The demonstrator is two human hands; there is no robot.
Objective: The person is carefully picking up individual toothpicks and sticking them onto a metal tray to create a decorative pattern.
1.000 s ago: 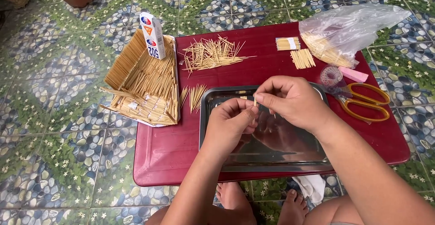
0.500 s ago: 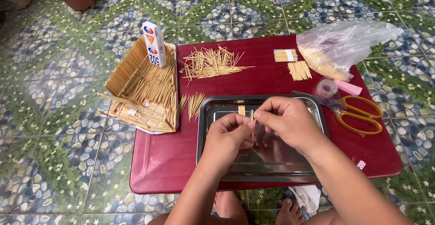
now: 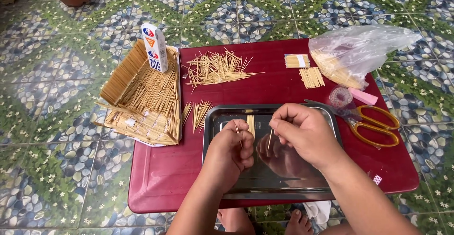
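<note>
The fingers (image 3: 242, 140) of the left hand (image 3: 229, 157) are curled and pressed together around a thin wooden stick (image 3: 239, 134), while the right hand (image 3: 305, 133) pinches a second stick (image 3: 270, 139) between thumb and forefinger, its tip hanging down. Both hands hover over a shiny steel tray (image 3: 215, 121), where a small row of sticks (image 3: 250, 124) lies flat near the far rim. To my eye the step in hand is adding single sticks to that row; the next move calls for a steady hand, laying each stick parallel and tight against its neighbour. Around the tray, on the red table (image 3: 161, 178), lie a loose stick pile (image 3: 215, 68), a stick model house (image 3: 142, 97), a glue box (image 3: 155, 47), orange scissors (image 3: 373, 124) and a plastic bag (image 3: 354, 50).
</note>
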